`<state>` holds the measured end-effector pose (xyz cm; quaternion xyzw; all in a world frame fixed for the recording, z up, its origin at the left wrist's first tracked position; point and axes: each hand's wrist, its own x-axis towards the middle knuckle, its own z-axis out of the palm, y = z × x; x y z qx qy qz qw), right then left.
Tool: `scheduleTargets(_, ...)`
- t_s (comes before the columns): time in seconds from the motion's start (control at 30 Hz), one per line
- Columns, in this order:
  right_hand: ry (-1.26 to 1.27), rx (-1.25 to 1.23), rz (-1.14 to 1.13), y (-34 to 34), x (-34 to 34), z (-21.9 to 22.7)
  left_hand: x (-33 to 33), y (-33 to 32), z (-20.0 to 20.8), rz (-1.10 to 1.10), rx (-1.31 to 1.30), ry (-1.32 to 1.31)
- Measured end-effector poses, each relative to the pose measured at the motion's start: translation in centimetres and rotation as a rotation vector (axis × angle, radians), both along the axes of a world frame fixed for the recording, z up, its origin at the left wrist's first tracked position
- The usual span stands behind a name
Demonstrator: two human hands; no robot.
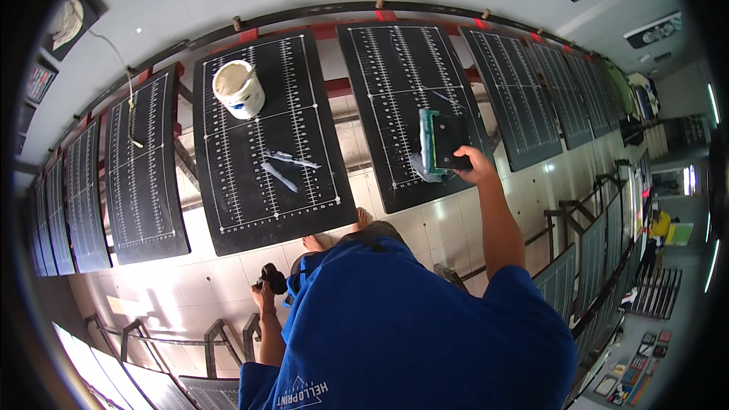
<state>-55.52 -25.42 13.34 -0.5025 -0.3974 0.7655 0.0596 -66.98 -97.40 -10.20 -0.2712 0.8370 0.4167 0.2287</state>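
Observation:
My right hand [472, 167] grips the near edge of a wide black squeegee [449, 140] with a green strip along its left side. Pale grey paste clings to its lower end, and it is over a black board [387, 118] printed with white ruler lines; whether it touches the board I cannot tell. Down by my left side, my left hand [263, 298] is closed around a dark black object [273, 279], whose kind I cannot make out. On the board to the left stands a white bucket [244, 99] with paste marks. Nearer on that board lie pale grey strips or smears [281, 175].
More ruled black boards [144, 175] stand in a row both ways, with gaps between them. A dark rail [319, 9] runs behind them along the wall. A white cord [121, 61] hangs at the left. Metal frames [216, 342] stand behind me on the tiled floor [402, 235].

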Motion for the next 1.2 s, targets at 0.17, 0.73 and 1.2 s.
scheduleTargets(0.17, 0.129, -0.132, -0.238, -2.9, -2.2, 0.5, 4.0, -4.1, -1.2, 0.094, -0.047, -0.094)
scheduleTargets(0.73, 0.182, 0.179, 0.650, -27.6, -25.8, 0.4, 8.4, -3.5, 0.5, 0.254, 0.053, 0.002)
scheduleTargets(1.2, -0.134, 1.393, 1.149, -36.7, -23.4, 7.2, 5.9, -14.2, -3.4, 0.262, -0.019, 0.037)
